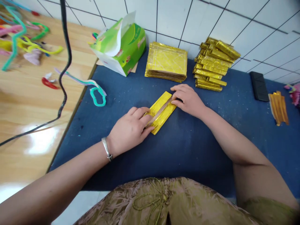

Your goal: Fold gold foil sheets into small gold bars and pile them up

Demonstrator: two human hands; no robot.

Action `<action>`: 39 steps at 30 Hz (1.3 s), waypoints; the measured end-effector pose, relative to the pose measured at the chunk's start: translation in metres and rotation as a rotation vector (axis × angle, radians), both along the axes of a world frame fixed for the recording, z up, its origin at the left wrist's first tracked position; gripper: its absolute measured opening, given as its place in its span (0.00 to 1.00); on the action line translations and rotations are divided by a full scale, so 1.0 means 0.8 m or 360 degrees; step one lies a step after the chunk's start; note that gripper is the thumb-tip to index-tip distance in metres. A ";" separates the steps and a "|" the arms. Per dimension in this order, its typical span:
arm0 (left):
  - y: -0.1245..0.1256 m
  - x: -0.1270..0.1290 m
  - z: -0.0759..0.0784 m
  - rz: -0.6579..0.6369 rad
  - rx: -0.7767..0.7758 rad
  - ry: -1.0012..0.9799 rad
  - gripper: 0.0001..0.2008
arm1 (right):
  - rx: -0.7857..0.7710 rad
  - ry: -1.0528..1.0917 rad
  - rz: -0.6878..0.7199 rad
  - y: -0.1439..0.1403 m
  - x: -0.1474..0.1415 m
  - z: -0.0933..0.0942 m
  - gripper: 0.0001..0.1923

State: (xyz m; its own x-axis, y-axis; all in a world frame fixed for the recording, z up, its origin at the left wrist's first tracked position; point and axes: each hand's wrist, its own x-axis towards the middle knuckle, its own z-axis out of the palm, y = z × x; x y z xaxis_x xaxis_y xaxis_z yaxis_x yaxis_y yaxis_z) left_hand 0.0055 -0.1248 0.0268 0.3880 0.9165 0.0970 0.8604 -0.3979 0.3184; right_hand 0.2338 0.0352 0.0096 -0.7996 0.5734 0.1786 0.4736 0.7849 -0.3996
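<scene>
A sheet of gold foil paper (pixel 167 116) lies slantwise on the dark blue tabletop, its long sides folded inward with a brownish strip showing along the middle. My left hand (pixel 131 128), with a silver bracelet at the wrist, grips the lower left end between thumb and fingers. At the upper right end, my right hand (pixel 186 99) has its fingers and thumb closed on the paper's edge. Beyond the hands sits a stack of flat gold foil sheets (pixel 167 59). To its right rises a pile of narrow folded gold foil strips (pixel 212 67).
A green tissue pack (pixel 132 47) stands against the tiled wall. On the left are a teal pipe-cleaner loop (pixel 97 97), a hanging black cable (pixel 67 56) and a wooden table (pixel 70 90) with pipe cleaners. A black phone-like object (pixel 259 86) and orange-gold folded pieces (pixel 278 108) lie right.
</scene>
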 end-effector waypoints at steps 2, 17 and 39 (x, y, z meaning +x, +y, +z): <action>-0.009 0.008 0.004 -0.0009 -0.0020 0.0011 0.14 | 0.0041 -0.0037 0.0058 0.005 -0.012 0.006 0.07; 0.025 -0.005 -0.011 -0.0341 0.0119 0.0065 0.25 | -0.0026 0.0129 -0.0440 -0.111 -0.003 0.004 0.25; 0.040 -0.004 -0.029 -0.0323 0.0100 0.0142 0.36 | -0.0017 -0.0280 -0.0396 -0.137 -0.011 -0.013 0.35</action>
